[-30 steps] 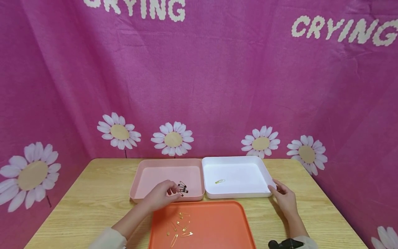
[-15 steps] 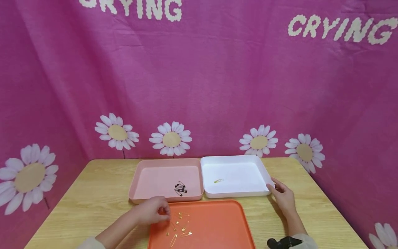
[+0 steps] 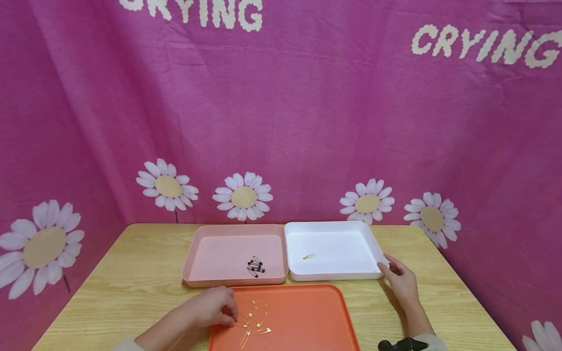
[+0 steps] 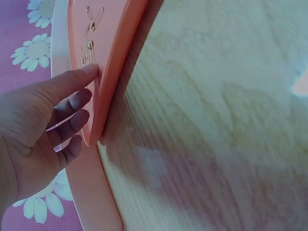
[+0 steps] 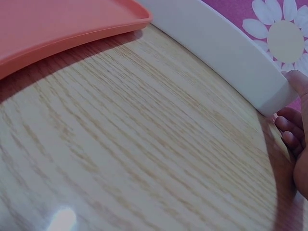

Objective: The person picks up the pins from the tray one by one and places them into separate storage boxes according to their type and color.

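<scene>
My left hand is at the left edge of the orange tray, its thumb and forefinger pinching the end of a gold safety pin. Just beyond those fingertips lie several more gold safety pins. The left wrist view shows the left hand with its thumb tip by the pins and the other fingers curled. At the near right corner of the white tray, my right hand holds on, thumb against the rim. The right wrist view catches only part of the right hand there.
Left of the white tray and touching it stands a pink tray with several black safety pins. One gold safety pin lies in the white tray. All trays sit on a wooden table before a pink curtain.
My left hand has drawn back from above the black pins in the pink tray to the left edge of the orange tray, reaching a gold safety pin. My right hand stays at the white tray.
</scene>
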`<state>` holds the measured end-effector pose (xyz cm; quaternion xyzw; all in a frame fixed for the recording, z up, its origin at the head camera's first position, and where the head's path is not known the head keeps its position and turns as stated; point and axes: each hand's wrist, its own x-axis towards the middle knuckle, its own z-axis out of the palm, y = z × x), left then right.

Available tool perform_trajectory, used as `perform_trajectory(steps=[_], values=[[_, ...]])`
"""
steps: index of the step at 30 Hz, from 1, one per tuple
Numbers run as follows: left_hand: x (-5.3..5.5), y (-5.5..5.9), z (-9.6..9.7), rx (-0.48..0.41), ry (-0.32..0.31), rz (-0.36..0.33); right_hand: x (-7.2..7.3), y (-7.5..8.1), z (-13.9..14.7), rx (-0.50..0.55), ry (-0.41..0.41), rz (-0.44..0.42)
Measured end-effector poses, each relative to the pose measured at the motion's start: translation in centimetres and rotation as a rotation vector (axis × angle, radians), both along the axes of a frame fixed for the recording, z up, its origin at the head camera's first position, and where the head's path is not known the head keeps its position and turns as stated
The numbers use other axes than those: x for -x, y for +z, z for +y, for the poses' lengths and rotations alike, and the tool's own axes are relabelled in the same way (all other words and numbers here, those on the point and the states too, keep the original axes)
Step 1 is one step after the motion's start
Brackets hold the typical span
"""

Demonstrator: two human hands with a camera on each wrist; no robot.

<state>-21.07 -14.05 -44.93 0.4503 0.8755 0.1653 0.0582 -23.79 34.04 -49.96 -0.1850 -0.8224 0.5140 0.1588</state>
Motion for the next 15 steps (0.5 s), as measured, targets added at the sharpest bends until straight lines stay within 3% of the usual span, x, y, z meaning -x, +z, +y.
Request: perform_trajectory(steps=[7,15], values=[[-0.18,-0.30,0.11,-0.003,0.007,0.025,0.01,-0.20,0.24,-0.007,-0.013,0.003],[-0.77,-0.20,0.39,0.003,0.105,-0.109,0.06,-0.37,0.08,-0.026,-0.007,-0.003]])
